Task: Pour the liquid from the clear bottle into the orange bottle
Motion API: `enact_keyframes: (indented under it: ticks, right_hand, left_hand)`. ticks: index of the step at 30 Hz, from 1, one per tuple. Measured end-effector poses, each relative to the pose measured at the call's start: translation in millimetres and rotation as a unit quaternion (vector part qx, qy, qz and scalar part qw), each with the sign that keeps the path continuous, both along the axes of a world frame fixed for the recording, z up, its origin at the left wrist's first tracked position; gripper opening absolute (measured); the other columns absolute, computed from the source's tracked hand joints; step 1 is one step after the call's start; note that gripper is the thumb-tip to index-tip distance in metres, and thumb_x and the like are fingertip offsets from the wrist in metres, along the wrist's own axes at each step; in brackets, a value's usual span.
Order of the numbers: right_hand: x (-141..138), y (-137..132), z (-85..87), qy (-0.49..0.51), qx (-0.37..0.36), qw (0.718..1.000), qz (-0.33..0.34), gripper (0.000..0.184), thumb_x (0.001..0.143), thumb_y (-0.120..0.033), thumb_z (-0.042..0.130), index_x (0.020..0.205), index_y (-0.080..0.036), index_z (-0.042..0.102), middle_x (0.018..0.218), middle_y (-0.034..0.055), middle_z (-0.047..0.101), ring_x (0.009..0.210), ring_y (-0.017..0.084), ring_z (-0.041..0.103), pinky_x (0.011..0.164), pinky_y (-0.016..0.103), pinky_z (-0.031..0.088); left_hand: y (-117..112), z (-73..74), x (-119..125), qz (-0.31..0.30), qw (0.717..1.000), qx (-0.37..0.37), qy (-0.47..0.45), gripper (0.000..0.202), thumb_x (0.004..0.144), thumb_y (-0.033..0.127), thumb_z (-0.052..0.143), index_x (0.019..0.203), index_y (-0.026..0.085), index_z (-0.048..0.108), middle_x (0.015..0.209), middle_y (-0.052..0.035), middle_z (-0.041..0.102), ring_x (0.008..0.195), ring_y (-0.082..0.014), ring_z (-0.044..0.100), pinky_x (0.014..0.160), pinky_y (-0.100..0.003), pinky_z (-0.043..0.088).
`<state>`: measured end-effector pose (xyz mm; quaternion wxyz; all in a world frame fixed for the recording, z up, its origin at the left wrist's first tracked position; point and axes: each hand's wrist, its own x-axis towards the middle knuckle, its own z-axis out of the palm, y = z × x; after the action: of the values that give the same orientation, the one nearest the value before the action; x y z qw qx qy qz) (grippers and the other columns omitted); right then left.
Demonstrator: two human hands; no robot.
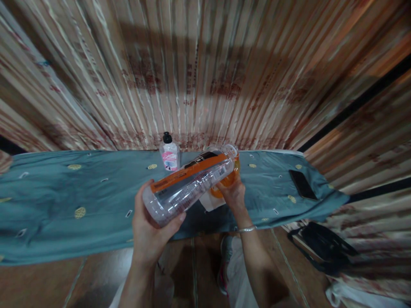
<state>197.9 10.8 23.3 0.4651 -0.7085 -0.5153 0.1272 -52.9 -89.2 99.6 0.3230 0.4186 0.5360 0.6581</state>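
My left hand (150,226) grips the base of a clear plastic bottle (189,184) with an orange and black label, tipped on its side so its mouth points right. My right hand (233,194) holds an orange cup-like container (228,179) right at the bottle's mouth, partly hidden behind the bottle. A white paper or cloth (210,202) lies under the cup. Both hands work above a table covered in a blue-green cloth (64,201).
A small clear bottle with a black cap and pink label (169,153) stands at the table's back edge. A dark phone (302,184) lies on the cloth at the right. A striped curtain hangs behind. A black bag (324,246) sits on the floor at the right.
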Motion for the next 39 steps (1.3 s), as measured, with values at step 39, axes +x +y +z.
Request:
enact_keyframes:
  ticks: [39]
  right_hand:
    - [3, 0, -5.1, -0.012, 0.005, 1.0, 0.004, 0.079, 0.079, -0.059, 0.094, 0.142, -0.016, 0.071, 0.125, 0.0215, 0.092, 0.113, 0.04, 0.091, 0.099, 0.053, 0.075]
  left_hand:
    - [0, -2.9, 3, 0.0, 1.0, 0.014, 0.014, 0.109, 0.055, 0.063, 0.113, 0.145, 0.023, 0.068, 0.136, -0.0131, 0.082, 0.124, -0.0357, 0.085, 0.103, -0.044, 0.074]
